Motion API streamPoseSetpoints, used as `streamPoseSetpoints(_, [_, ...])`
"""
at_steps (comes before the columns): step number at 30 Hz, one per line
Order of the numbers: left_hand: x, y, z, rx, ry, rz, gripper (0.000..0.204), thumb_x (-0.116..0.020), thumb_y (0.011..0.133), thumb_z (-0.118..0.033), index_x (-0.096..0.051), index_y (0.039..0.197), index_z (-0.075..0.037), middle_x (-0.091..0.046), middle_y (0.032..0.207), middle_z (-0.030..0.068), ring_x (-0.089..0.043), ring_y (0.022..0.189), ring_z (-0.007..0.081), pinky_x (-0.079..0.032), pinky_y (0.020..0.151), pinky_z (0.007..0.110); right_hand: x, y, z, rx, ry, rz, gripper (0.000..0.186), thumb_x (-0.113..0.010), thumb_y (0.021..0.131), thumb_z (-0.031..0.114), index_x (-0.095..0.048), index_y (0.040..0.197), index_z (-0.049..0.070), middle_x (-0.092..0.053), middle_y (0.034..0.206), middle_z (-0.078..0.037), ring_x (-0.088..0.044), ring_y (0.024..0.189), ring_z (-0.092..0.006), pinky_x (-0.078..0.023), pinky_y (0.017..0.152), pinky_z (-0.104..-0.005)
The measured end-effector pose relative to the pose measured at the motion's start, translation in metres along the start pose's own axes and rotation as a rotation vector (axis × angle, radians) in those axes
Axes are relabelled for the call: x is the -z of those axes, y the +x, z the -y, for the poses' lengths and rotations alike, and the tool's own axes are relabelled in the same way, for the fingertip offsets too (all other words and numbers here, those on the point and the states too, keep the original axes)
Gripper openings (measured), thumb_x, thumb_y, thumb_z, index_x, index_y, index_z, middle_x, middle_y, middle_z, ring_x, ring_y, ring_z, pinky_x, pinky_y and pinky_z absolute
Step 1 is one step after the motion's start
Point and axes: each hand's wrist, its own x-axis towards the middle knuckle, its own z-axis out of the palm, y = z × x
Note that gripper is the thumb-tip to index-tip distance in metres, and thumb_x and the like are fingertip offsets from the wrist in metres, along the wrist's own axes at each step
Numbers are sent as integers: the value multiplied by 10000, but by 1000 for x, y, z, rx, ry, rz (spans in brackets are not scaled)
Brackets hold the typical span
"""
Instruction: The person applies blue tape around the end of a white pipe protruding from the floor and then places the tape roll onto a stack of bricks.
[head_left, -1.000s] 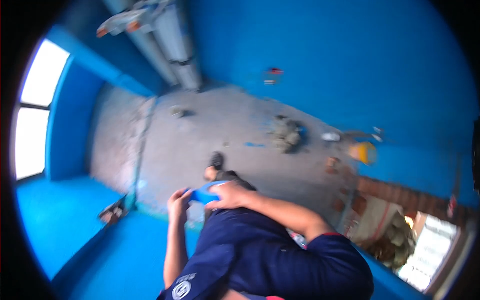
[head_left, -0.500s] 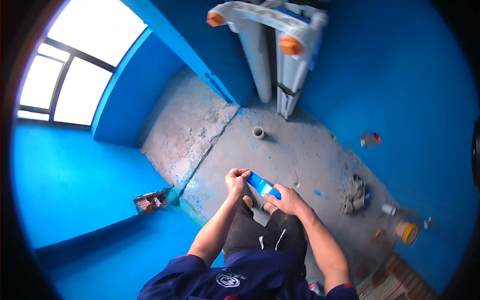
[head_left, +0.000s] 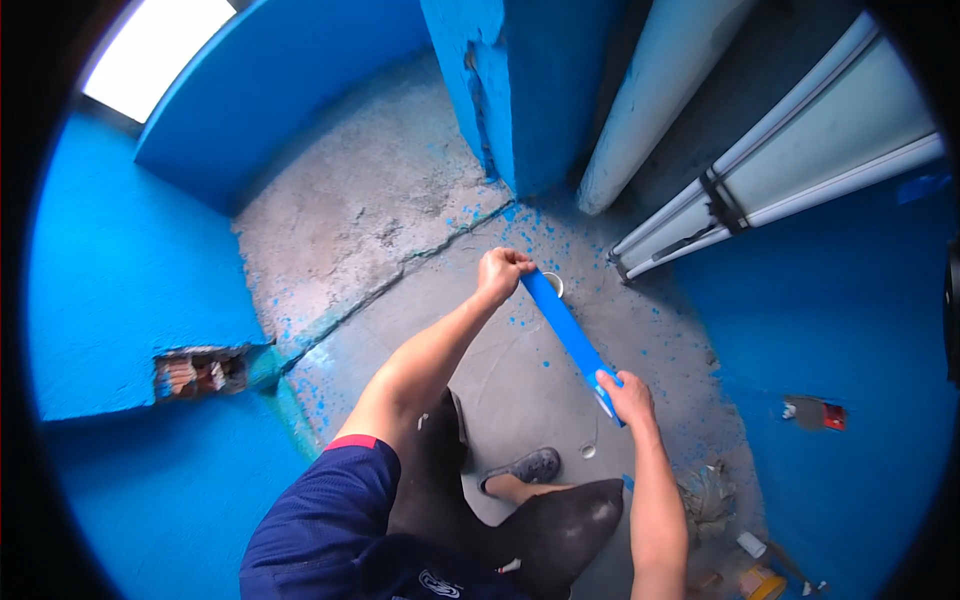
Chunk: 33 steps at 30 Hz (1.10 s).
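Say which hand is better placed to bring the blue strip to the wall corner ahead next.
Likely the left hand: it pinches the end of the blue strip nearer that corner; the right hand holds the farther end.

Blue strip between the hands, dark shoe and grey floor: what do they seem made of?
Blue strip: probably thin plastic film or tape, smooth, since it runs flat and straight between left hand and right hand. Dark shoe: perhaps moulded rubber or foam, matte, with a rounded toe. Grey floor: likely dull cement, mottled.

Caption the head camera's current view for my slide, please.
A person's left hand and right hand hold a blue strip between them above a blue-spotted grey floor.
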Motion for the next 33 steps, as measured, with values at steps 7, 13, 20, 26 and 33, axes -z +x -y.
streamPoseSetpoints(7, [-58, 98, 76, 21, -205, 206, 210, -807, 699, -130, -711, 844, -13, -678, 775, 48, -576, 674, 118, -449, 619, 269, -43, 122, -34, -62, 51, 4, 561, -561, 774, 500, -651, 961, -21, -648, 961, -239, -627, 900, -361, -467, 802, -414])
streamPoseSetpoints(13, [-68, 116, 112, 34, -273, 276, 254, -811, 709, -160, -702, 883, -11, -666, 789, 51, -560, 679, 115, -432, 614, 264, -56, 154, -44, -70, 82, 87, 565, -510, 777, 472, -657, 995, -28, -656, 948, -229, -638, 872, -324, -471, 797, -387])
streamPoseSetpoints(20, [-76, 109, 123, 103, -302, 294, 203, -796, 733, -182, -706, 858, -50, -640, 740, 11, -448, 555, 75, -339, 492, 239, -80, 172, -74, -87, 162, 130, 581, -515, 772, 476, -646, 1024, -31, -644, 1009, -240, -625, 940, -335, -462, 835, -393])
streamPoseSetpoints(26, [-80, 108, 149, 298, -368, 438, 193, -786, 749, -190, -696, 847, -51, -579, 659, -21, -384, 509, 58, -309, 444, 250, -92, 179, -58, -25, 132, 146, 662, -536, 757, 420, -487, 1315, 67, -542, 1257, -228, -530, 1150, -344, -402, 969, -365])
streamPoseSetpoints(33, [-69, 102, 133, 354, 299, 238, 716, -798, 712, -355, -484, 1236, 19, -592, 995, 152, -588, 771, 212, -490, 609, 360, -88, 190, -58, 34, 230, 310, 707, -557, 762, 299, -376, 1418, 105, -485, 1348, -193, -521, 1162, -290, -400, 965, -340])
